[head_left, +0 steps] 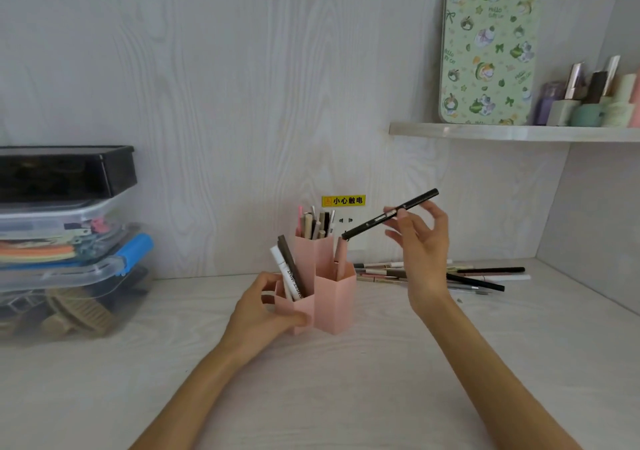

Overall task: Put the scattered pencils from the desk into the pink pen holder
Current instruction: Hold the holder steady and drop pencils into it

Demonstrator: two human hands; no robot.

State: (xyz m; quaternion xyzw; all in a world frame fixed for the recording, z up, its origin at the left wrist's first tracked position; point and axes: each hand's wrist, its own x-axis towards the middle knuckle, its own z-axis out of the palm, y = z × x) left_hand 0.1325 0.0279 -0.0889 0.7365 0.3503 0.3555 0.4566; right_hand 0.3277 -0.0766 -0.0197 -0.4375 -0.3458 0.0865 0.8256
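The pink pen holder (pixel 334 297) stands mid-desk, made of three hexagonal tubes of different heights. Its tall back tube is packed with several pencils; the low front-left tube has a white and a brown one. My left hand (pixel 268 305) grips the holder's low left tube. My right hand (pixel 420 245) holds a black pencil (pixel 389 214) by its middle, tilted, its lower tip just above the holder's right tube. Several scattered pencils (pixel 481 276) lie on the desk behind my right wrist, partly hidden by it.
Stacked clear storage boxes (pixel 65 262) with a black case on top fill the left side. A wall shelf (pixel 512 132) at upper right carries a green patterned tin and small bottles. A socket with a yellow warning label (pixel 343 200) is behind the holder.
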